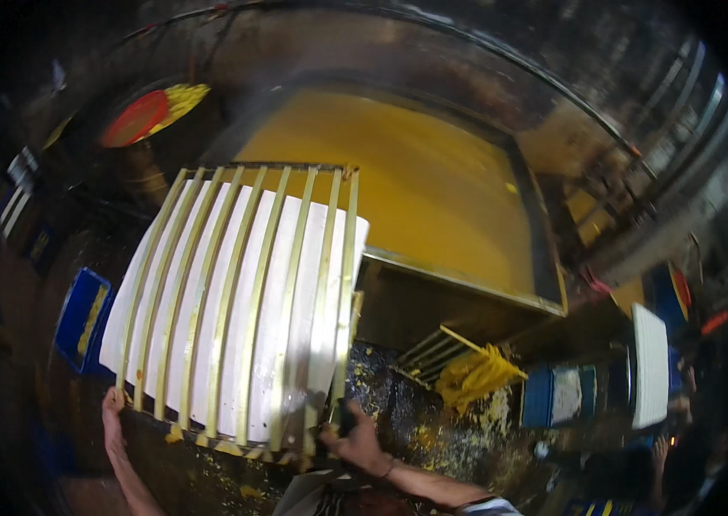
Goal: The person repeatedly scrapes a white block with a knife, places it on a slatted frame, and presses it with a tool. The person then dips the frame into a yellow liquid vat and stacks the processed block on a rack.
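Note:
A slatted rack of pale yellow bars lies before me. A broad white board or sheet shows between and beyond its bars. My left hand grips the rack's near left corner, fingers around the end of a bar. At the near right corner my right hand closes on the rack's edge, beside a dark piece too blurred to name. The far end of the rack overlaps the corner of a large rectangular vat filled with cloudy yellow liquid.
Yellow cloth hangs on a small slatted frame right of the rack. Yellow scraps litter the wet floor. Blue crates stand left and right. A red basin sits far left. Another person's hand shows at right, near a white panel.

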Demonstrator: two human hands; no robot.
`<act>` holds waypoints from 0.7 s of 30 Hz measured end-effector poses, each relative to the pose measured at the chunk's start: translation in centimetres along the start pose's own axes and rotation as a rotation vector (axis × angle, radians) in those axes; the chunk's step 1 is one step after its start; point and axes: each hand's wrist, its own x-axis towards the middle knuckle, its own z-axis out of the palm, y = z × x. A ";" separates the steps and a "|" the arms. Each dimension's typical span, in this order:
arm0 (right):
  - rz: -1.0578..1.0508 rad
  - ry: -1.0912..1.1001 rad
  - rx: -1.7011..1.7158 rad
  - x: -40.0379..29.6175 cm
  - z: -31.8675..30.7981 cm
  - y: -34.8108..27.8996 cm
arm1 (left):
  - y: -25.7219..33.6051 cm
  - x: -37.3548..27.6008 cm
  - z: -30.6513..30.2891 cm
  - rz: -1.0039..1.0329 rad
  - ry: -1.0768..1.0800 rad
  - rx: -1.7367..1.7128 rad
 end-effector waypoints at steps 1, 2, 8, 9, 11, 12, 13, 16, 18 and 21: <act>-0.108 -0.008 0.050 1.7 -1.9 0.1 | -1.2 -1.9 -0.1 0.056 0.059 0.061; -0.146 -0.051 -0.102 4.3 -4.7 -0.9 | -0.6 -4.6 1.6 -0.090 0.031 -0.164; -0.299 -0.243 -0.107 26.3 -14.5 -3.7 | 11.0 -10.7 17.8 -0.146 0.282 -0.807; -0.320 -0.286 -0.145 29.5 -15.0 -4.4 | 11.6 -10.0 20.5 -0.219 0.463 -0.657; -0.119 -0.345 -0.194 34.1 -16.1 -6.2 | 12.0 -9.0 25.3 -0.204 0.637 -0.675; -0.063 -0.393 -0.262 33.5 -15.2 -7.0 | 12.8 -10.5 25.0 -0.224 0.719 -0.578; -0.140 -0.380 -0.269 34.6 -15.6 -6.8 | 13.7 -10.5 26.0 -0.226 0.786 -0.522; -0.302 -0.354 -0.201 36.0 -15.8 -4.9 | 14.8 -11.9 26.8 -0.210 0.896 -0.174; -0.362 -0.410 -0.311 36.6 -16.2 -7.1 | 15.0 -12.8 26.3 -0.273 0.925 0.059; -0.459 -0.457 -0.303 38.9 -14.9 -7.0 | 14.2 -11.8 26.5 -0.300 0.969 0.346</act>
